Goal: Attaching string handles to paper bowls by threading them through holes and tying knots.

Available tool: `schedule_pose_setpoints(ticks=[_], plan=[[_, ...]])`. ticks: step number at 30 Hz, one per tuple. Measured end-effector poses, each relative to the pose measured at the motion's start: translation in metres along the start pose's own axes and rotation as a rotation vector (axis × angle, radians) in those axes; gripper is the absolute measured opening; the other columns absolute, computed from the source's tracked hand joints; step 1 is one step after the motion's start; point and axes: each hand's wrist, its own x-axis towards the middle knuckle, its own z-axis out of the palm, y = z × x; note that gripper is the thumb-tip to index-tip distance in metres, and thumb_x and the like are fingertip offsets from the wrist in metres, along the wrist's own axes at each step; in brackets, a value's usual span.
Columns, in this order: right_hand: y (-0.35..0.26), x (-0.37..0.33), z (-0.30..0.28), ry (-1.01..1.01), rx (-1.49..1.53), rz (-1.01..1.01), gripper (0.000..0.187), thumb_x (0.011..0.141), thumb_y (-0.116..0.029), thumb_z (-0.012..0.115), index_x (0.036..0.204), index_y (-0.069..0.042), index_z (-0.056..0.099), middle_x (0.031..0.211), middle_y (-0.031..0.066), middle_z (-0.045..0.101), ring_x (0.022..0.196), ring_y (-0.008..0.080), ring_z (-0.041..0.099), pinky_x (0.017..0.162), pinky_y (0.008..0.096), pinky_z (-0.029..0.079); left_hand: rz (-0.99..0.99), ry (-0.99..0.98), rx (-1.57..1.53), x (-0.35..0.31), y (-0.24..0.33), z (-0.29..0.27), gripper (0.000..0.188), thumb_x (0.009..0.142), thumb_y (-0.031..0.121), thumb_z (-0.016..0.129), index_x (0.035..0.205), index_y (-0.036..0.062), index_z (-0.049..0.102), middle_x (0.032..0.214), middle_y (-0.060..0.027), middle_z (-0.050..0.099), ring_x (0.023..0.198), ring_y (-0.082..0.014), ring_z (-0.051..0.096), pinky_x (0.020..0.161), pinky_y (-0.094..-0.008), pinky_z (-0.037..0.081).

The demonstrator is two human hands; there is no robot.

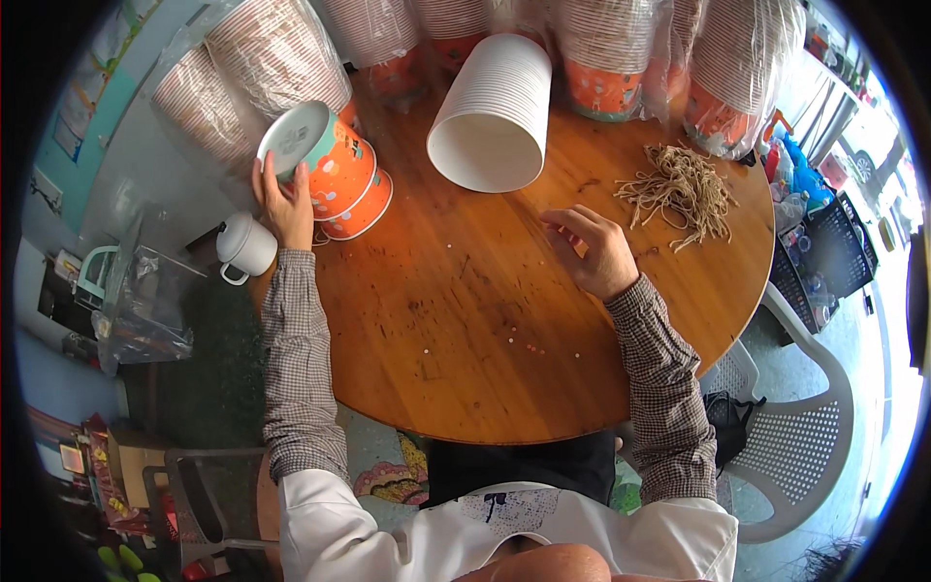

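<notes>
At the left side of the round wooden table (pixel 436 291), my left hand (pixel 283 204) grips an orange paper bucket (pixel 344 160) at its teal end. The bucket stands upside down, nested over another one whose rim shows below. My thumb lies on its side wall and the fingers reach round the edge. My right hand (pixel 593 252) hovers over the table's right half, fingers loosely bent and apart, with nothing visible in them. Farther away, a stack of white paper buckets (pixel 495 112) lies on its side, mouth toward me. Right of it lies a heap of tan twine (pixel 677 194).
Plastic-wrapped stacks of paper buckets (pixel 606 58) line the table's far edge. A white lidded mug (pixel 246 247) is beside my left wrist. Small pale bits (pixel 511 340) dot the tabletop. A grey plastic chair (pixel 790 446) and black crates (pixel 834 252) stand at the right.
</notes>
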Motion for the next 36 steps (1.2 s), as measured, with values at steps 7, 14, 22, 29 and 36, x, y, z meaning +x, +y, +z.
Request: schedule_pose_setpoints(ticks=[7, 14, 22, 29, 36], plan=[[0.008, -0.001, 0.001, 0.008, -0.039, 0.037, 0.02, 0.087, -0.005, 0.062, 0.106, 0.0, 0.064, 0.088, 0.0103, 0.065, 0.071, 0.019, 0.063, 0.066, 0.0293, 0.053, -0.119, -0.169, 0.022, -0.016, -0.022, 0.026, 0.062, 0.088, 0.033, 0.066, 0.138, 0.006, 0.043, 0.144, -0.0266, 0.034, 0.133, -0.0398, 0.036, 0.108, -0.0467, 0.033], [0.04, 0.007, 0.028, 0.137, -0.006, 0.238, 0.023, 0.087, -0.008, 0.063, 0.109, -0.002, 0.064, 0.09, 0.0083, 0.066, 0.074, 0.0164, 0.063, 0.068, 0.0289, 0.052, 0.26, -0.139, -0.181, -0.078, 0.04, 0.061, 0.049, 0.085, 0.011, 0.065, 0.131, 0.004, 0.049, 0.131, -0.0166, 0.053, 0.122, -0.036, 0.047, 0.102, -0.0436, 0.039], [0.08, 0.044, 0.05, 0.413, 0.147, 0.444, 0.03, 0.086, -0.014, 0.07, 0.113, -0.005, 0.06, 0.093, 0.0069, 0.068, 0.087, 0.0143, 0.066, 0.077, 0.0279, 0.053, -0.335, -0.205, -0.397, -0.088, 0.088, 0.154, 0.03, 0.085, 0.019, 0.071, 0.103, 0.0007, 0.057, 0.097, -0.0098, 0.062, 0.084, -0.0236, 0.061, 0.075, -0.0371, 0.05], [0.088, 0.071, 0.064, 0.53, 0.107, 0.476, 0.025, 0.081, -0.016, 0.074, 0.094, -0.003, 0.056, 0.082, 0.007, 0.065, 0.074, 0.0169, 0.063, 0.069, 0.0303, 0.052, -0.408, -0.254, -0.414, -0.093, 0.093, 0.16, 0.029, 0.082, 0.02, 0.073, 0.099, 0.0024, 0.057, 0.083, -0.0082, 0.063, 0.076, -0.0219, 0.06, 0.071, -0.0362, 0.049], [0.089, 0.07, 0.062, 0.519, 0.1, 0.5, 0.022, 0.082, -0.016, 0.073, 0.089, -0.003, 0.056, 0.077, 0.0067, 0.063, 0.069, 0.0159, 0.061, 0.066, 0.0303, 0.051, -0.392, -0.267, -0.381, -0.094, 0.098, 0.152, 0.024, 0.081, 0.018, 0.073, 0.089, 0.0011, 0.058, 0.079, -0.0087, 0.063, 0.071, -0.0214, 0.06, 0.067, -0.0354, 0.048]])
